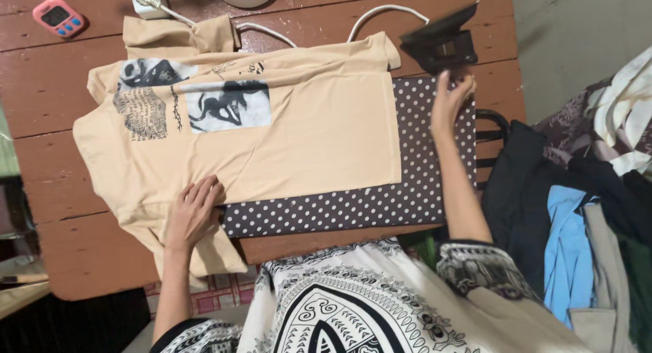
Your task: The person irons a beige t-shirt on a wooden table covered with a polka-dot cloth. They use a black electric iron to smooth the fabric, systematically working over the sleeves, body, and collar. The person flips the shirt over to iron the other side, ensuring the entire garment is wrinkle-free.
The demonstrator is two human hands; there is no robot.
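Two hands: left hand (192, 214) flat on beige shirt (299, 132), right hand (449, 102) seemingly touching iron (441, 44)

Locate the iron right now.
In the head view, the iron sits upper right on the table, beyond the polka-dot cloth, just past the right hand fingertips.

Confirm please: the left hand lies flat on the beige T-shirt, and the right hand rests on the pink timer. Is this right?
Not quite. The right hand is at the black iron, not the pink timer, which lies untouched far across the table. The left hand does lie flat on the T-shirt. The head view shows this.
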